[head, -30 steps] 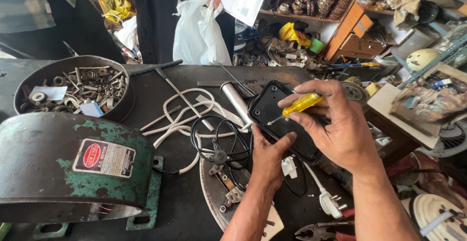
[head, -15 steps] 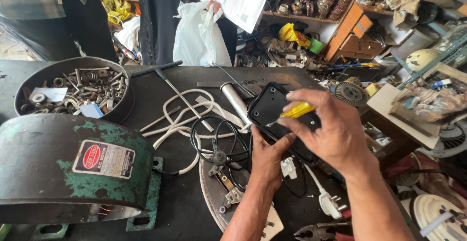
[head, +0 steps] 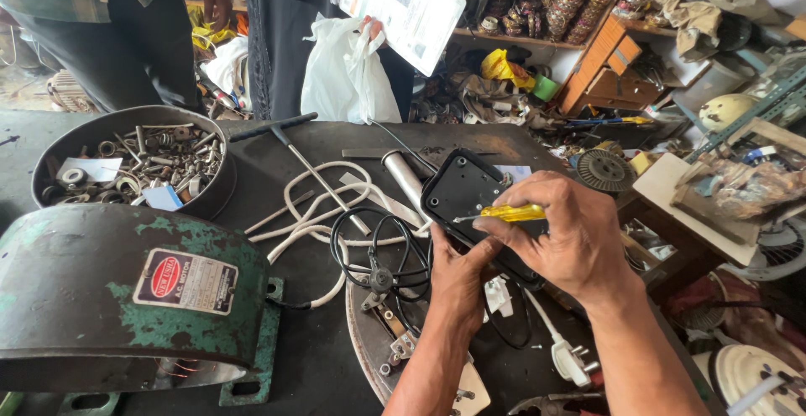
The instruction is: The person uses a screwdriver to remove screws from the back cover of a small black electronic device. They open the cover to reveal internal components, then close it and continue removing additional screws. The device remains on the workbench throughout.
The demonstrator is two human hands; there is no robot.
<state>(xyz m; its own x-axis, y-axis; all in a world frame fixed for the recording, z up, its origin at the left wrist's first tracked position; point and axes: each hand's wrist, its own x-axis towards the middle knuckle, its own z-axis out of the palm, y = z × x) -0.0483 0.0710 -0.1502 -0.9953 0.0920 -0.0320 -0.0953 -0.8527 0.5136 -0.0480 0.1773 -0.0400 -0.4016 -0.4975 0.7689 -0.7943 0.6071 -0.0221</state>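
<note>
On the dark bench [head: 277, 143], I see the black plastic casing [head: 466, 191] sits centre, steadied by my left hand [head: 457, 273]. My right hand [head: 571, 235] has dropped lower, gripping the yellow-handled screwdriver [head: 504, 213] (tip now at the casing's near edge).

My dark workbench [head: 277, 366], green motor housing [head: 126, 298] at my left, round tin of nuts and washers [head: 134, 168] behind it, white cord [head: 315, 214], T-handle wrench [head: 311, 160], black cable coil [head: 378, 244].
</note>
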